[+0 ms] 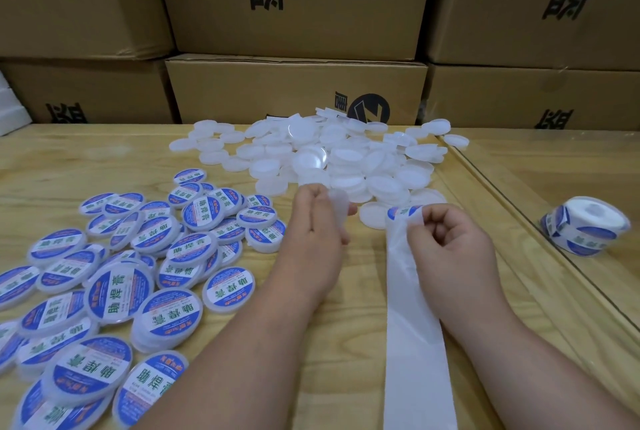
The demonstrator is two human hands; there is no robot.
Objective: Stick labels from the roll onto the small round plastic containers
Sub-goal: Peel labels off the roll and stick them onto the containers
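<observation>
Plain white round plastic containers [332, 159] sit piled mid-table; left hand [317, 222] pinches one, right hand [446, 239] pinches the white backing strip [412, 343], labelled blue-and-white containers [114, 274] heaped left, label roll [585, 225] off right.

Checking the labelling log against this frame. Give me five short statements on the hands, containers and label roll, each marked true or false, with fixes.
1. The left hand holds a plain container. True.
2. The right hand pinches the backing strip. True.
3. The labelled containers lie to the right of the hands. False: they lie to the left.
4. The label roll sits in the left hand. False: it rests on the table, far right.
5. The unlabelled containers are stacked in a box. False: they lie loose before the cardboard boxes.
</observation>
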